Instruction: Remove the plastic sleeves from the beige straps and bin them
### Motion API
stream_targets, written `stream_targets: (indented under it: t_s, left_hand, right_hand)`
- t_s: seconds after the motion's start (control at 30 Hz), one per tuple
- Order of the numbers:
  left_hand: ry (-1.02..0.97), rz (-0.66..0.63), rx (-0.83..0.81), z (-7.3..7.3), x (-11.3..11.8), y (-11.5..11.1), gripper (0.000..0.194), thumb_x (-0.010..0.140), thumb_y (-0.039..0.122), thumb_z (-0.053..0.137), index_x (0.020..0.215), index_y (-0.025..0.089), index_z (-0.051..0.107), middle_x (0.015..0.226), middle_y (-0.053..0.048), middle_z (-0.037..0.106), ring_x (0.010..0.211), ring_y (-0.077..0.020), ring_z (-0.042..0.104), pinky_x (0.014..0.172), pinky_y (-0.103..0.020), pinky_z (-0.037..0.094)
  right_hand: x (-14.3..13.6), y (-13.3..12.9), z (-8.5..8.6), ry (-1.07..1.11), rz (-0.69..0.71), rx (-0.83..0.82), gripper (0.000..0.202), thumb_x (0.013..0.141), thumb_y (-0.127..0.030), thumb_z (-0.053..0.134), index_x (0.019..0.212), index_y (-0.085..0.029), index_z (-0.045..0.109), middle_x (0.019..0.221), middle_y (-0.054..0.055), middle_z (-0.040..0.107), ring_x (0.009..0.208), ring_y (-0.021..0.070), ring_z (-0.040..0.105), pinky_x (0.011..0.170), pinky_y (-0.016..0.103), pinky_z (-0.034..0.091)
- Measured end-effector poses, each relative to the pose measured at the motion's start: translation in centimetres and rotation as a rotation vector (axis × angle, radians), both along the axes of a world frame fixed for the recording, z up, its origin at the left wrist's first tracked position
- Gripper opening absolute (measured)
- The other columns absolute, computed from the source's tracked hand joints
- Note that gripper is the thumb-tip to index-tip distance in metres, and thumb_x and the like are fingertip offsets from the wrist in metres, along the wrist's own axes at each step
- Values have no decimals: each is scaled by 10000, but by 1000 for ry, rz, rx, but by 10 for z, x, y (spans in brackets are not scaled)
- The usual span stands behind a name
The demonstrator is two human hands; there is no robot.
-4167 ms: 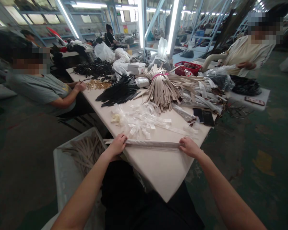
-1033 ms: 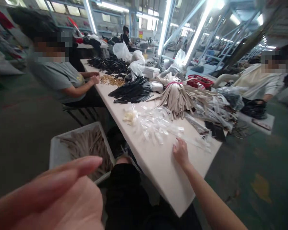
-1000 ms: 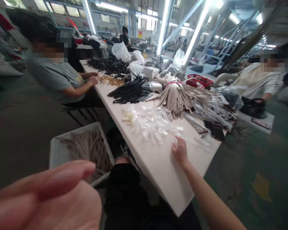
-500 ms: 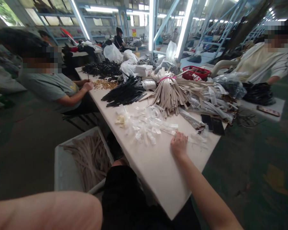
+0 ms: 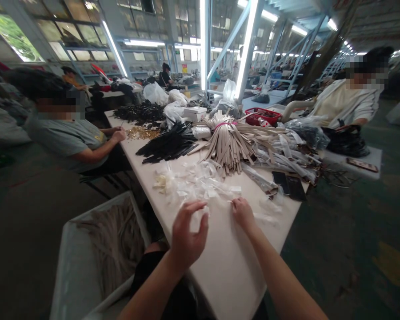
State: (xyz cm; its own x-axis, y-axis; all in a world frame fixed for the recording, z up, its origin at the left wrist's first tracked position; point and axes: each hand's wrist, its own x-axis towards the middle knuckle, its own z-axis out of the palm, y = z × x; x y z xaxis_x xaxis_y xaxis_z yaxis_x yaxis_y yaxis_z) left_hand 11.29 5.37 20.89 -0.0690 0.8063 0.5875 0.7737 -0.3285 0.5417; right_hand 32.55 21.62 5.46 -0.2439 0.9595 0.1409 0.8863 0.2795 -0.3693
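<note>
My left hand (image 5: 189, 233) is over the near part of the pale table (image 5: 226, 266), its fingers curved and the thumb apart from them. A whitish blur shows by its fingertips; I cannot tell whether they touch anything. To its right, my right hand (image 5: 244, 214) has its fingers pinched together low over the tabletop, and what they hold, if anything, is too small to name. Just beyond both hands spreads a loose pile of clear plastic wrappers (image 5: 190, 180) with white tabs. More thin clear plastic lies to the right of my right hand.
Behind the wrappers lie a tied bundle of beige straps (image 5: 228, 146), black strips (image 5: 168, 142) and plastic-wrapped straps (image 5: 286, 151). Dark flat pieces (image 5: 290, 184) rest near the right edge. A white bin (image 5: 65, 262) of straps stands lower left. One person sits left, another right.
My left hand has come from the lower left to over the table, beside my right hand. My right hand has shifted slightly left and nearer to me. The view has tilted up a little.
</note>
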Motion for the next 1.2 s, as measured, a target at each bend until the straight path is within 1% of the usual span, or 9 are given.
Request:
stream_targets:
  t_s: [0.13,0.23,0.33,0.47,0.6,0.77,1.0,1.1,1.2]
  left_hand:
    - [156,-166,-197,-74,38,58,562,887,129,501,1434,228,416,1452,-120,493,1389,-266,414,1146,-485,379]
    - [280,-217,-247,-98,43,89,497,893,91,457,1376,204,486,1339,-118,583,1373,-259,429,1211,-516,233]
    - [359,-291,-290,-88,26,106,315,960,125,375,1124,222,625,997,-72,684,1077,-224,626,1188,-504,250]
    - [350,-313,-341,-57,-13,107,237,1002,321,429,969,208,634,930,-74,672,920,-220,639,1007,-413,423]
    - [313,-253,-436,-32,-60,101,269,946,473,551,913,221,639,809,-35,670,795,-202,628,874,-339,452]
    - [368,-145,-521,-23,-126,109,198,910,430,611,898,245,681,807,-24,695,819,-204,646,798,-293,446]
    - [468,93,-625,-29,-211,150,120,870,323,602,904,248,689,867,-40,711,852,-221,652,806,-306,452]
    - [504,213,-580,-23,-222,174,134,880,270,567,917,218,685,910,-73,711,917,-256,649,886,-364,440]
    - [469,358,-416,-17,-197,187,209,870,223,573,1055,181,662,1102,-141,675,1124,-319,575,1030,-471,360]
  right_hand:
    - [-12,-14,24,-7,221,-97,264,1016,-232,408,1013,-200,670,968,82,706,876,193,655,782,260,430]
    - [-12,-25,44,33,336,-65,260,1013,-238,414,1117,-229,652,1040,78,711,893,194,673,764,253,445]
    - [8,-25,63,116,343,-15,284,1013,-279,406,1050,-226,682,998,75,718,873,210,673,783,283,466]
    - [46,-12,80,190,314,5,314,987,-339,437,961,-203,719,944,93,733,852,236,667,810,327,478]
    - [72,-2,82,214,249,7,321,947,-376,477,880,-186,727,843,97,735,761,235,658,744,326,470]
    - [85,0,68,219,180,-82,302,870,-432,564,767,-190,712,659,55,694,593,200,610,609,296,418]
    - [87,-3,41,408,84,-360,261,790,-410,609,758,-170,706,673,50,702,589,183,623,584,276,454]
    - [65,-11,26,538,61,-532,257,777,-406,626,756,-159,696,642,31,686,525,157,603,541,257,458]
    - [26,-25,8,690,-28,-609,252,767,-402,647,727,-155,673,599,17,652,482,142,586,503,245,452]
